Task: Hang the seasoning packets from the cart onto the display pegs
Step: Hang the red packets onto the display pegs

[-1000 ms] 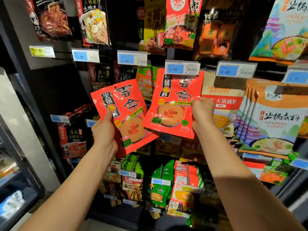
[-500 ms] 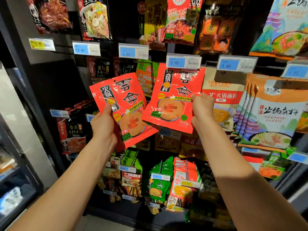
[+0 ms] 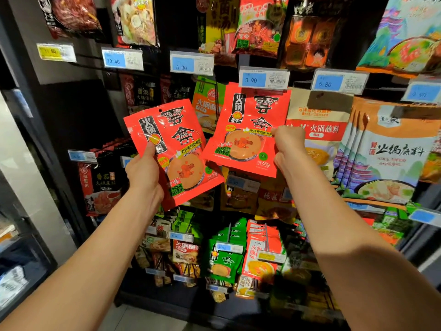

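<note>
I hold two red seasoning packets with black lettering up against the display rack. My left hand (image 3: 144, 170) grips the left red packet (image 3: 176, 149) by its lower left edge, thumb on the front; that packet is tilted. My right hand (image 3: 287, 149) pinches the right red packet (image 3: 248, 130) at its right edge. The top of the right packet sits just under the 3.90 price tag (image 3: 263, 78) at the end of a peg. The peg itself is hidden behind the tag and packet. The cart is out of view.
Other packets hang all around: an orange-green one (image 3: 206, 103) behind the two red ones, beige ones (image 3: 317, 130) under the 6.80 tag (image 3: 338, 82), green (image 3: 222, 256) and red packets (image 3: 260, 256) lower down, dark packets (image 3: 102, 180) at left. A grey cabinet side (image 3: 26, 177) stands left.
Both packets have risen a little against the rack. The right packet's top edge has come up close under the 3.90 tag. The grips are unchanged.
</note>
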`<state>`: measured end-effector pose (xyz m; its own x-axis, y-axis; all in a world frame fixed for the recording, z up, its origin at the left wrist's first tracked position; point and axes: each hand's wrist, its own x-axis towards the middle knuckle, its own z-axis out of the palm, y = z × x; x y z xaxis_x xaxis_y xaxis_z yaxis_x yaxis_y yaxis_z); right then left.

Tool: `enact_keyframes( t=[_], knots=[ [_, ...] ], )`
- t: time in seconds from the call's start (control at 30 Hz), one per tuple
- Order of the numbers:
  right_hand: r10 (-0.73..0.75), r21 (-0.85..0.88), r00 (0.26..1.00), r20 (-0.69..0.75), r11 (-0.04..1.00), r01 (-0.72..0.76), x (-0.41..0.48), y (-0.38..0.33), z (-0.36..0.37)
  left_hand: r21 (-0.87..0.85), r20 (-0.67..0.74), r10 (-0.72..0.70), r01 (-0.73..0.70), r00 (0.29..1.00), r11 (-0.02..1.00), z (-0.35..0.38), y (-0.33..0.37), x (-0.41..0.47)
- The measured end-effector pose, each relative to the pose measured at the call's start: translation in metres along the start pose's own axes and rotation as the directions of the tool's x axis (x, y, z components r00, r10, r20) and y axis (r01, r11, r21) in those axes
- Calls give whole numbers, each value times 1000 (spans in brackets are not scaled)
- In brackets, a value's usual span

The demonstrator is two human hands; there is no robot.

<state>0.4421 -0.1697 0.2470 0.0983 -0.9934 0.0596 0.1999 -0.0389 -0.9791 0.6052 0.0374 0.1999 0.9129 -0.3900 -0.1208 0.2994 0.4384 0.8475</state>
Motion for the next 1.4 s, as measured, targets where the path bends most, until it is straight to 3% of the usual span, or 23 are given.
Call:
enact_keyframes(
  t=[0.13,0.4,1.03,1.4],
  knots=[
    [-67,-1,998,-5,998,67,-4,6,-1,-4,4,3,-3,1000,1000,-3,-1,0],
    [-378,-78,925,33,922,379,-14,15,-5,-4,25,49,-49,998,999,-2,4,-1],
    [-385,-416,922,42,833,366,-8,8,17,-38,41,58,-56,998,998,-4,12,3],
    [-425,-417,905,28,818,398,-25,10,13,-15,25,65,-65,998,998,-8,10,9]
  ],
)
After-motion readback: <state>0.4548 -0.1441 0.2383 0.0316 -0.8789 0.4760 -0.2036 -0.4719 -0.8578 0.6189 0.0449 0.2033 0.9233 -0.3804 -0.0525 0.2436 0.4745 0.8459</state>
